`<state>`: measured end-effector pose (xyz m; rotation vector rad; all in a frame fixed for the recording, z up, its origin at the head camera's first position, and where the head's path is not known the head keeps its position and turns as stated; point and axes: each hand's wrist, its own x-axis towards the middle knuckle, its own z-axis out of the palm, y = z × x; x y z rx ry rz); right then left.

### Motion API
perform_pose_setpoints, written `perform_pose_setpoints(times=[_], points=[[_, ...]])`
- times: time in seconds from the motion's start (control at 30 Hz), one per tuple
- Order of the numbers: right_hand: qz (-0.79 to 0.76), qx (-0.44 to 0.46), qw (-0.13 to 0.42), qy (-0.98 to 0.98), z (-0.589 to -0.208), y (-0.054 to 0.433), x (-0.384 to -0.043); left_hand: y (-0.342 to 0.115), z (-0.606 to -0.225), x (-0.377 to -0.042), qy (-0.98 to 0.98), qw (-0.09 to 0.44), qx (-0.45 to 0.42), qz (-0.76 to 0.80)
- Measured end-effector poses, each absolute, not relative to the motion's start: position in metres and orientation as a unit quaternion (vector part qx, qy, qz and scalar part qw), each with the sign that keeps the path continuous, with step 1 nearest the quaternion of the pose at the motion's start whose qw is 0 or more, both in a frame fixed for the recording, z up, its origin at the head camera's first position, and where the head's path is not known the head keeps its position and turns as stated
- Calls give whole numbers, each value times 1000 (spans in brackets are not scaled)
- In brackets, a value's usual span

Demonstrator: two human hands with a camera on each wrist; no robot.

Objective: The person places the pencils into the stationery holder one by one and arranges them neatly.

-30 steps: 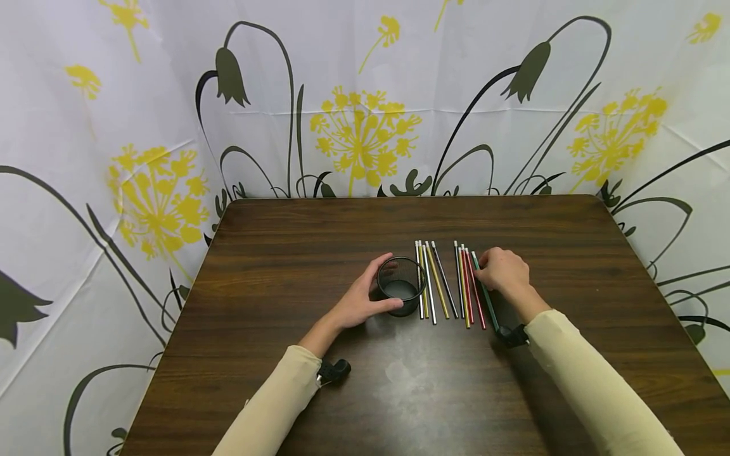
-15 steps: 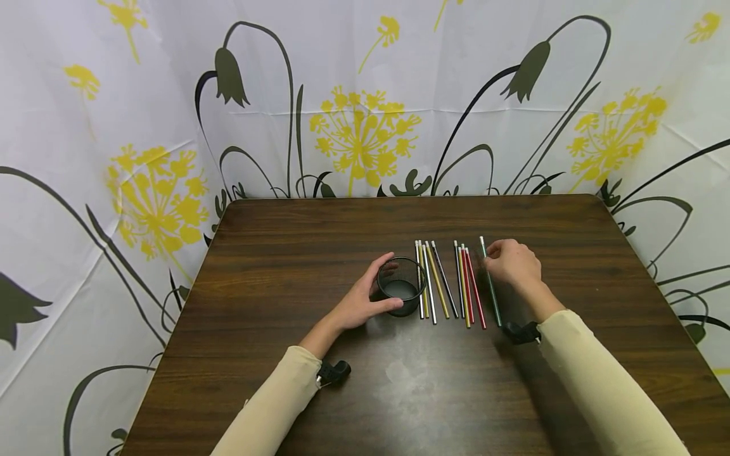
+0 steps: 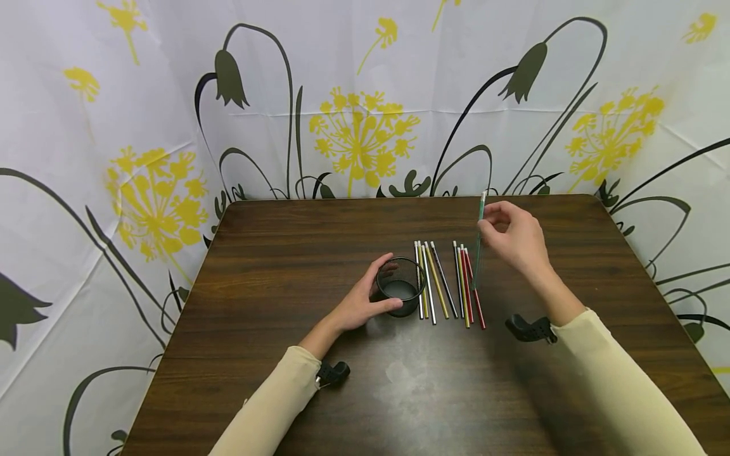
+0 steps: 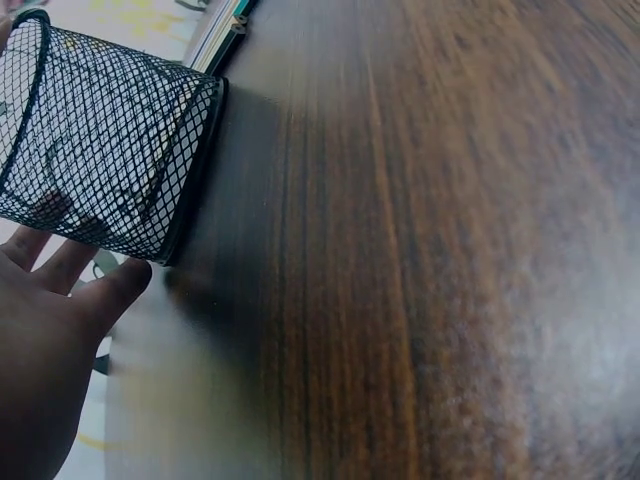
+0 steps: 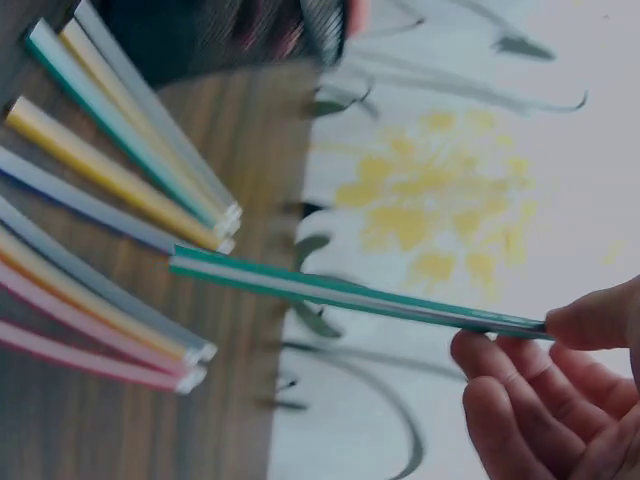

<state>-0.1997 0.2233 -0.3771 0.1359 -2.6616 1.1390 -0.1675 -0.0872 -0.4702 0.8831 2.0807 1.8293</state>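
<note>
My left hand [image 3: 359, 305] holds a black mesh pencil cup [image 3: 407, 309] standing upright on the table, thumb on the near side and fingers round the far side. In the left wrist view the fingers lie against the cup's mesh wall [image 4: 110, 140]. My right hand [image 3: 518, 239] pinches a green pencil [image 3: 479, 250] near its white-eraser end, between thumb and fingers. The pencil hangs steeply, raised off the table, its lower end overlapping the red pencils in the head view. The right wrist view shows its flat unsharpened end [image 5: 185, 260] pointing away from the hand.
Just right of the cup lies a group of white, yellow and dark pencils [image 3: 437, 282]. Further right is a second group with red, yellow and dark pencils [image 3: 479, 308]. A flower-print curtain [image 3: 359, 139] hangs behind the brown wooden table [image 3: 285, 253].
My right hand has drawn the green pencil away from the right-hand group, then lifted it off the table and tipped it steeply. The left hand and cup have stayed in place.
</note>
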Motion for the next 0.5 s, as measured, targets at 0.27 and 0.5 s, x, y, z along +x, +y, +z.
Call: perform_pose_setpoints(times=[0.27, 0.5], points=[[515, 125, 133, -838, -361, 189, -182, -87, -470, -167, 712, 117, 305, 621], [546, 160, 127, -812, -367, 161, -171, -87, -470, -167, 719, 116, 300, 616]])
